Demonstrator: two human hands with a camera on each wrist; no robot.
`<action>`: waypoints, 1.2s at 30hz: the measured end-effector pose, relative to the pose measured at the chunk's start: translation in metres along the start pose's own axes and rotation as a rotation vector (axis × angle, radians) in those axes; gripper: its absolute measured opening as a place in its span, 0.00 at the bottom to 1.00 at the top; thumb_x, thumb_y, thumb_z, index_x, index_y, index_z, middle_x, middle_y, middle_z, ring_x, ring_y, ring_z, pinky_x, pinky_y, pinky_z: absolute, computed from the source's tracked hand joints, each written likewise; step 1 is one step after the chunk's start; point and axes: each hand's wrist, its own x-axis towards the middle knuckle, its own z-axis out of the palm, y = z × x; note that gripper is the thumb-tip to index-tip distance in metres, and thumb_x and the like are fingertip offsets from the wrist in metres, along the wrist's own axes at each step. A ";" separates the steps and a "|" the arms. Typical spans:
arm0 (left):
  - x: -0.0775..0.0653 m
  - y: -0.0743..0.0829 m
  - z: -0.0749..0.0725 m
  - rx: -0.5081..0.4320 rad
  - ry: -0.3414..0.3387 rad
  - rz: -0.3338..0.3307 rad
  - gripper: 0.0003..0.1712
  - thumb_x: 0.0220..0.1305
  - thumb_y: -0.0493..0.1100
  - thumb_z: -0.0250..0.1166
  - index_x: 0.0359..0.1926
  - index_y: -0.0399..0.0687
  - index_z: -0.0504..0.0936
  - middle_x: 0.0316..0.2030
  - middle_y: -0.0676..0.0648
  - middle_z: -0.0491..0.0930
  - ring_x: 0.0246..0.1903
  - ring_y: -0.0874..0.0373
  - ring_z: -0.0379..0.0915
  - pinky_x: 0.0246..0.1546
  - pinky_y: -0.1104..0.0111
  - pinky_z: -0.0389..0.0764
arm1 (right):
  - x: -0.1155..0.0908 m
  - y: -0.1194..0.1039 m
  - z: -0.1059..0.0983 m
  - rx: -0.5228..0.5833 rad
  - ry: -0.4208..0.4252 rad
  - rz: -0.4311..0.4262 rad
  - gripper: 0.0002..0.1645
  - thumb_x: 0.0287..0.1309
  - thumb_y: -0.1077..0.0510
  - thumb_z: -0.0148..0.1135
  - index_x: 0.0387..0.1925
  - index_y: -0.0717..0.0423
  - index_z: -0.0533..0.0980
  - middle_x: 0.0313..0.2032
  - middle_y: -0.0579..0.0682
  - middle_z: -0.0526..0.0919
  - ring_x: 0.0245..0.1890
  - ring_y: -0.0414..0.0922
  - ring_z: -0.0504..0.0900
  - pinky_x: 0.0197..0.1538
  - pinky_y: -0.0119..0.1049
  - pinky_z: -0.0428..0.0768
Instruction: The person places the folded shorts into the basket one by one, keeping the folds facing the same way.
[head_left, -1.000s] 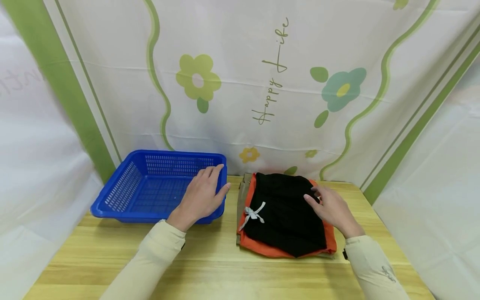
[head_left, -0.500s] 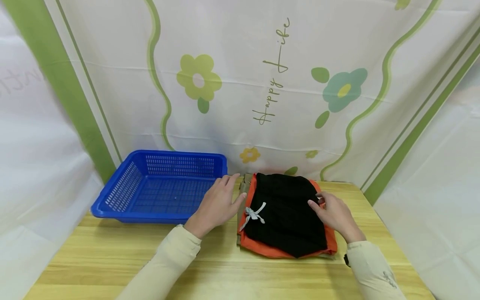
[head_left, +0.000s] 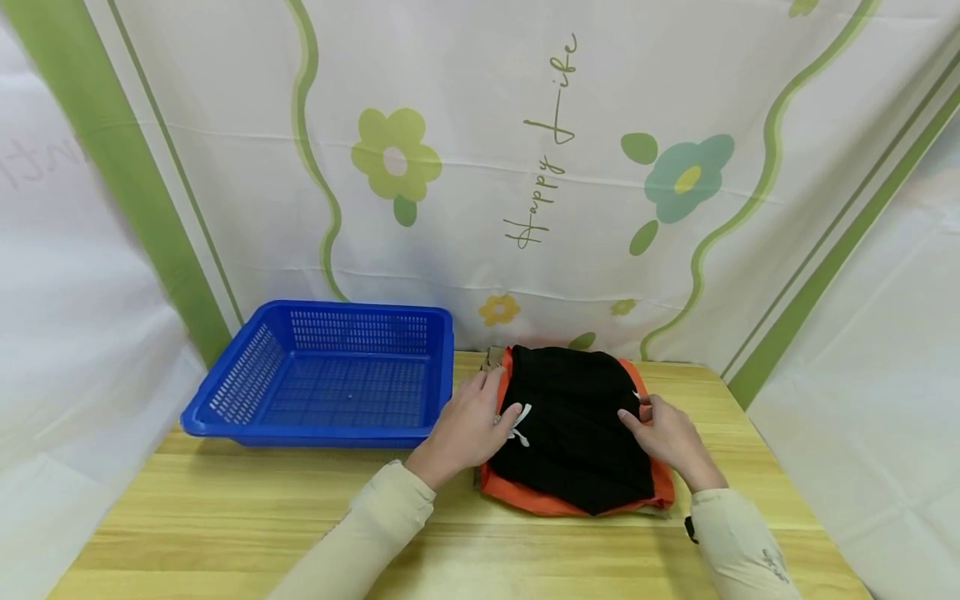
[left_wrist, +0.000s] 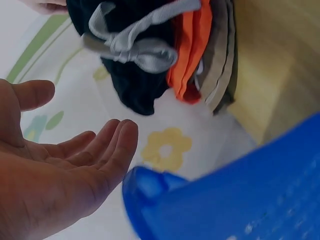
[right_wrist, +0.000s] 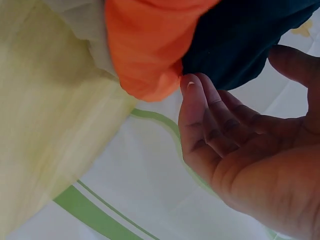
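Folded black shorts point(head_left: 573, 433) with a pale drawstring bow point(left_wrist: 137, 47) lie on top of a stack. Beneath them are a folded orange garment point(head_left: 525, 497) and, lowest, a khaki one point(left_wrist: 220, 60). My left hand point(head_left: 467, 425) hovers by the stack's left side, covering part of the bow in the head view. The left wrist view has its fingers relaxed, thumb apart, nothing between them. At the right side, my right hand point(head_left: 670, 435) has its fingertips point(right_wrist: 192, 85) right at the seam between black and orange cloth, the thumb spread away from them.
A blue plastic basket point(head_left: 315, 432) with slotted walls stands just left of the stack, its rim close to my left forearm. Both rest on a light wooden table point(head_left: 300, 500). A white patterned curtain point(head_left: 480, 167) hangs right behind the table's far edge.
My left hand has moved right, from over the basket's right rim to the left side of the stack. The right hand has lowered slightly at the stack's right edge. The clothes stay put.
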 end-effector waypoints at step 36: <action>0.018 -0.016 0.047 -0.494 -0.202 -0.371 0.47 0.75 0.63 0.53 0.77 0.33 0.54 0.73 0.33 0.60 0.71 0.38 0.59 0.67 0.45 0.65 | 0.006 0.005 0.010 0.397 -0.119 0.244 0.58 0.65 0.37 0.65 0.72 0.79 0.52 0.53 0.77 0.74 0.47 0.63 0.78 0.53 0.52 0.79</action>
